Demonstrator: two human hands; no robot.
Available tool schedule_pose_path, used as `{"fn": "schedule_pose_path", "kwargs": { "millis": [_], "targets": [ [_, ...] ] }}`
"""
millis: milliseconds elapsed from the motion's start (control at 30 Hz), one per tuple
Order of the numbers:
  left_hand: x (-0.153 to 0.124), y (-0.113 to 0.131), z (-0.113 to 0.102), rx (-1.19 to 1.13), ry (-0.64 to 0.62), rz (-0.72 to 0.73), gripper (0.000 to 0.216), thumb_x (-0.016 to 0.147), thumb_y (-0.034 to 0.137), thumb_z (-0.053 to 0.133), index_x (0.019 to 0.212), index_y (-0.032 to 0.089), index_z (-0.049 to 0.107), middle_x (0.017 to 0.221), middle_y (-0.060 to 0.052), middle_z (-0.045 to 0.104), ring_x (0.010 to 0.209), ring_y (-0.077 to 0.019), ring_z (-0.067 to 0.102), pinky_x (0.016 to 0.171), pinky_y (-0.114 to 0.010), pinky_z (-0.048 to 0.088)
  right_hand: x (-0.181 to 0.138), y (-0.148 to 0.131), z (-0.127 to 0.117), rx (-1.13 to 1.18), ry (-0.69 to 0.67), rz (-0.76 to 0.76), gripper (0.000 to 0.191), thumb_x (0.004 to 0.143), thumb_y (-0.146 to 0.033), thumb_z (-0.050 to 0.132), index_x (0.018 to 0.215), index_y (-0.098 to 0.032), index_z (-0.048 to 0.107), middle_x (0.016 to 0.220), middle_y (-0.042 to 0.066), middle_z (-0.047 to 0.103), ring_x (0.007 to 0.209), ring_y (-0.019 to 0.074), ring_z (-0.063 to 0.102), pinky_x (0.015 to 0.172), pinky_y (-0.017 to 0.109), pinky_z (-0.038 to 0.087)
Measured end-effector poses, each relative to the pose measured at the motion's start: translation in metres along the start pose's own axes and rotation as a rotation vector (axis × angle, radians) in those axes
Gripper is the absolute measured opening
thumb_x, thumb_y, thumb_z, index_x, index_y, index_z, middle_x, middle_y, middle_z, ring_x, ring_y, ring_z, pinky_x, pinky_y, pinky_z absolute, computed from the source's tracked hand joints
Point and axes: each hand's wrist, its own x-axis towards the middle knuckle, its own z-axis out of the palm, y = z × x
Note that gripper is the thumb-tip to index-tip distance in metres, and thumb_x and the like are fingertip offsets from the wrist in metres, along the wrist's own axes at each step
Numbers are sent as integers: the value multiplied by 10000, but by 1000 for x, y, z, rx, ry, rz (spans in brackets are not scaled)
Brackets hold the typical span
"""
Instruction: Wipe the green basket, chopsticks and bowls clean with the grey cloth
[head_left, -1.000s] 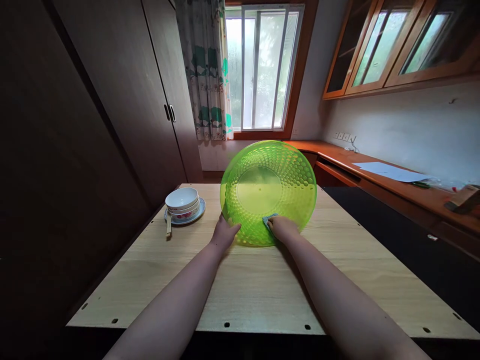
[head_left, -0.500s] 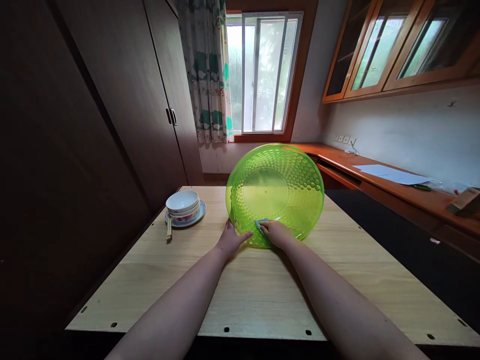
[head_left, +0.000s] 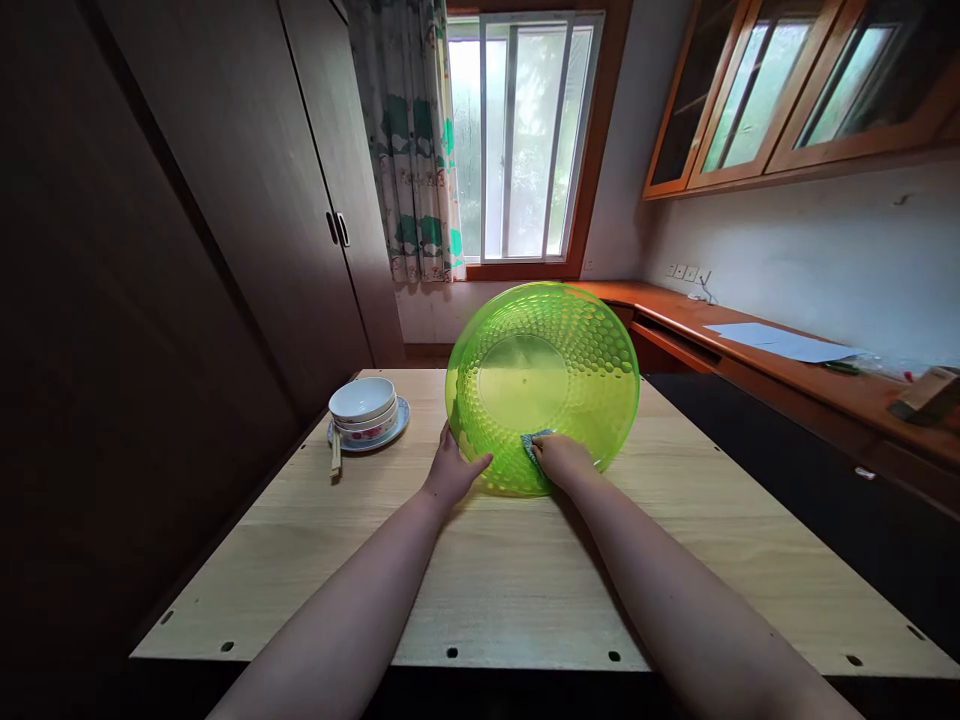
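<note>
A large translucent green plastic basin (head_left: 525,380) stands tilted up on edge on the wooden table (head_left: 517,590), its inside facing me. My left hand (head_left: 454,470) grips its lower left rim, thumb on the inner side and the other fingers behind. Against the lower inside wall, my right hand (head_left: 562,460) presses a bluish-grey cloth (head_left: 534,445), with the fingers closed on it. Part of the cloth is hidden under that hand.
To the left, stacked white bowls (head_left: 362,402) sit on a plate (head_left: 401,418), with wooden chopsticks (head_left: 335,455) leaning beside them. A dark wardrobe (head_left: 247,200) lines the left side. Papers (head_left: 784,341) lie on the orange-brown desk (head_left: 667,310) at the right.
My right hand and the cloth have moved slightly right along the basin's inner wall. The basin and my left hand have shifted a little to the left.
</note>
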Motion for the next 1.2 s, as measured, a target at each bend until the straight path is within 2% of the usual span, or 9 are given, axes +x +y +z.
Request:
{"fn": "schedule_pose_path", "kwargs": {
  "millis": [200, 267, 533, 600, 767, 833, 900, 1100, 1200],
  "targets": [
    [0, 1, 0, -19, 14, -34, 801, 623, 243, 771, 1334, 201, 405, 1313, -108, 504, 1273, -286, 462, 1093, -445, 356, -13, -19, 1, 169, 33, -321, 435, 979, -428, 303, 1277, -321, 602, 1206, 32, 664, 1040, 200, 613, 834, 274, 426],
    [1, 1, 0, -16, 21, -46, 784, 621, 236, 766, 1321, 193, 416, 1296, -109, 518, 1259, -286, 475, 1082, -448, 367, -15, -23, 1, 183, 46, -355, 443, 983, -432, 292, 1294, -322, 587, 1195, 35, 668, 1034, 198, 616, 831, 271, 426],
    [1, 6, -2, -23, 22, -34, 756, 622, 200, 754, 1308, 200, 435, 1277, -97, 536, 1242, -271, 486, 1078, -433, 367, -3, -6, -3, -25, -43, 40, 394, 956, -349, 351, 1059, -214, 707, 1101, 118, 688, 956, 246, 642, 741, 303, 435],
    [1, 7, -3, -26, 14, -45, 739, 622, 198, 751, 1294, 192, 444, 1262, -101, 543, 1229, -273, 494, 1069, -435, 373, -4, -6, -4, -34, -37, 36, 385, 953, -340, 360, 1039, -203, 708, 1089, 119, 688, 948, 243, 642, 738, 299, 433],
    [1, 10, -4, -24, 35, -72, 720, 608, 181, 739, 1270, 186, 457, 1230, -106, 558, 1198, -281, 515, 1040, -444, 392, -14, -20, -1, 115, 4, -269, 411, 975, -413, 324, 1201, -292, 645, 1179, 49, 669, 1030, 201, 612, 815, 268, 421],
    [2, 10, -4, -20, 36, -77, 715, 606, 179, 735, 1266, 183, 460, 1225, -109, 560, 1190, -282, 520, 1033, -445, 396, -17, -25, 1, 162, 11, -314, 420, 977, -426, 319, 1260, -317, 609, 1217, 31, 657, 1062, 191, 601, 849, 260, 413],
    [2, 11, -4, -22, 39, -81, 713, 606, 174, 733, 1266, 186, 462, 1224, -106, 560, 1183, -279, 525, 1029, -442, 399, -16, -26, 2, 160, 6, -277, 425, 975, -429, 317, 1250, -313, 618, 1218, 37, 658, 1058, 197, 605, 845, 267, 416],
    [1, 13, -5, -24, 25, -50, 711, 617, 154, 717, 1278, 205, 459, 1231, -83, 558, 1199, -263, 512, 1054, -423, 384, -6, -10, -3, 5, -37, 36, 403, 949, -367, 352, 1070, -219, 706, 1111, 114, 691, 961, 246, 642, 751, 308, 438],
    [1, 14, -5, -25, 19, -60, 711, 619, 148, 712, 1279, 197, 452, 1232, -88, 555, 1193, -263, 515, 1050, -426, 386, -7, -9, -5, -9, -49, 9, 403, 949, -354, 351, 1069, -203, 705, 1119, 124, 685, 975, 246, 638, 771, 311, 437]
  ]
}}
